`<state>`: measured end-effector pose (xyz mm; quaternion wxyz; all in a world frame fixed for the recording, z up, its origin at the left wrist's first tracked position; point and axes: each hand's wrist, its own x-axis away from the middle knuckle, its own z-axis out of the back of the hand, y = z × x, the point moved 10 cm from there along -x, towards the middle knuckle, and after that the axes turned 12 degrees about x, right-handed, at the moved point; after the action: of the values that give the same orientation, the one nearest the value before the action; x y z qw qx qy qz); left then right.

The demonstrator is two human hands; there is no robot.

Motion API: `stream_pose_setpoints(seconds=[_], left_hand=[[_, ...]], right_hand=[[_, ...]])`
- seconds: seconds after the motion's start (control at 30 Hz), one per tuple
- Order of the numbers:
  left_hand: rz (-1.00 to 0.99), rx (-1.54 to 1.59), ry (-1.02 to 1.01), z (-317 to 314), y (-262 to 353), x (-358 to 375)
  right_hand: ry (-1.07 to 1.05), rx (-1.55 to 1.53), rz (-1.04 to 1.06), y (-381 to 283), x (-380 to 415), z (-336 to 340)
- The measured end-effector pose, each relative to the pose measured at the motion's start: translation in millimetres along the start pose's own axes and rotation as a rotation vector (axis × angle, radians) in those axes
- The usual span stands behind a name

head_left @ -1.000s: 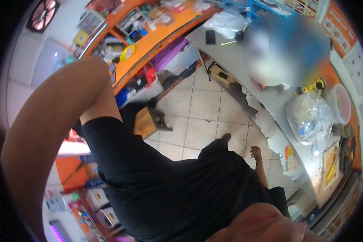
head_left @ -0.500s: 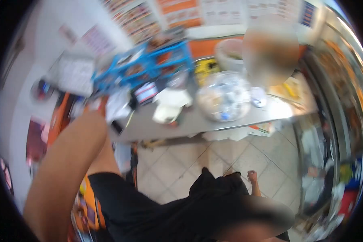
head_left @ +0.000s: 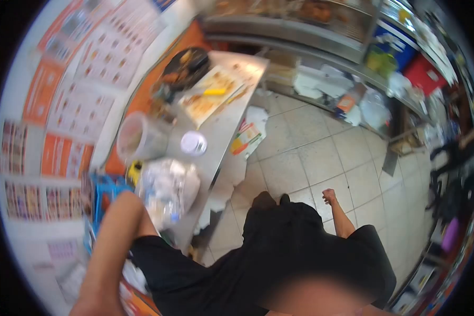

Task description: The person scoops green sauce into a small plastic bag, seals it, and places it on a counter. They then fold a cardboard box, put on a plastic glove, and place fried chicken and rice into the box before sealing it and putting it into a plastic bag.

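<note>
My right hand (head_left: 328,196) hangs beside my body above the tiled floor, its fingers curled in, with no object showing in it. My left arm is raised and bent, its elbow in front of a clear plastic bag (head_left: 168,187) at the left. The forearm runs down past the bottom edge, so my left hand is out of sight. On the metal table (head_left: 213,138) at the left lies a white cutting board (head_left: 200,108) covered in brown crumbs, with a yellow handle (head_left: 215,91) on it. Nearer me are a round white-lidded tub (head_left: 194,142) and a translucent bucket (head_left: 140,138).
A glass-fronted metal cabinet (head_left: 300,29) spans the back, with a shelf of papers and bags beneath. A blue box (head_left: 395,43) and a red box (head_left: 425,73) stand right of it. Cardboard (head_left: 252,138) juts from under the table. Printed sheets (head_left: 92,58) cover the left wall.
My view has swung to the right, so the table now runs along the left and the cabinet lies ahead. My left arm stays raised and my right hand still hangs at my side.
</note>
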<state>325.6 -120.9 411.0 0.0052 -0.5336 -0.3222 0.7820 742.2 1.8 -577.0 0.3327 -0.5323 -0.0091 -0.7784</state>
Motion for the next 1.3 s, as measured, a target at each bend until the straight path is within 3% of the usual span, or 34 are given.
stream_pose_setpoints(seconds=[0.1,0.17,0.23,0.27,0.33,0.37,0.47,0.53,0.6,0.67,0.73,0.8,0.83,0.9,0.93,1.03,1.07,1.1,1.13,1.17,1.2,1.23,1.27,1.3], left_hand=[[-0.034,0.253,0.205,-38.4,-35.9,50.2],[0.172,0.456,0.271,-60.0,-73.2,124.8],[0.532,0.513,0.240,-132.3,-120.8,203.8],[0.790,0.521,0.124,-182.6,-147.4,251.0],[1.222,0.571,-0.208,-283.4,-171.1,360.2],[1.424,0.653,-0.163,-328.1,-169.5,413.9],[1.625,0.760,-0.574,-428.6,-113.9,611.7],[1.563,0.763,-0.904,-462.3,-72.8,692.2],[1.652,0.872,-0.849,-470.9,-36.4,758.6],[1.809,0.962,-1.356,-474.6,21.8,867.8],[1.894,0.908,-1.693,-467.3,38.2,906.4],[2.284,0.840,-1.729,-450.3,54.5,953.6],[2.273,0.836,-1.726,-459.9,44.2,956.3],[2.482,0.781,-1.275,-475.2,9.4,941.1],[2.678,0.656,-1.069,-484.2,-5.8,932.5],[2.731,0.577,-0.892,-528.4,-37.3,933.1],[2.593,0.677,-0.859,-555.2,-52.4,928.2],[2.593,0.674,-0.824,-576.6,-63.5,929.8],[2.423,0.669,-0.818,-601.6,-82.8,924.2],[2.255,0.657,-0.815,-623.2,-98.7,916.5],[2.367,0.603,-0.721,-640.1,-115.4,884.9],[2.143,0.613,-0.712,-670.6,-136.8,869.9],[1.923,0.616,-0.705,-694.8,-152.4,851.8],[1.839,0.587,-0.697,-715.1,-162.7,836.1]], right_hand=[[0.044,-0.038,-0.003,-55.5,11.9,15.7],[0.081,-0.106,0.007,-80.2,4.9,22.2],[0.119,-0.141,0.053,-109.1,6.9,32.1],[0.169,-0.116,0.131,-115.5,-5.9,34.1],[0.152,-0.186,0.062,-121.3,-9.6,42.5],[0.129,-0.227,0.020,-124.5,-11.1,45.4],[0.178,-0.213,-0.078,-114.1,-39.0,52.8],[0.283,-0.221,-0.077,-112.2,-68.6,67.7],[0.403,-0.160,-0.151,-118.3,-73.8,91.2],[0.409,-0.282,-0.195,-123.3,-90.3,101.0],[0.422,-0.307,-0.261,-139.8,-90.4,122.7],[0.495,-0.077,-0.013,-132.0,-152.9,123.3],[0.545,0.038,0.105,-127.9,-181.4,122.0],[0.448,0.127,0.116,-155.8,-195.6,154.1],[0.339,0.225,0.122,-172.9,-192.2,168.4],[0.013,0.546,0.152,-203.7,-195.2,208.8],[0.026,0.566,0.170,-211.2,-212.7,230.2],[0.130,0.289,0.164,-223.5,-218.3,266.2],[0.234,0.012,0.189,-234.6,-221.7,300.7],[0.122,-0.046,0.173,-238.0,-229.5,318.0],[0.011,-0.100,0.148,-283.5,-181.6,361.8],[-0.096,-0.148,0.117,-350.0,-104.9,417.8],[-0.099,-0.117,0.261,-385.9,-81.6,452.2],[-0.098,-0.092,0.405,-421.1,-56.7,486.9]])
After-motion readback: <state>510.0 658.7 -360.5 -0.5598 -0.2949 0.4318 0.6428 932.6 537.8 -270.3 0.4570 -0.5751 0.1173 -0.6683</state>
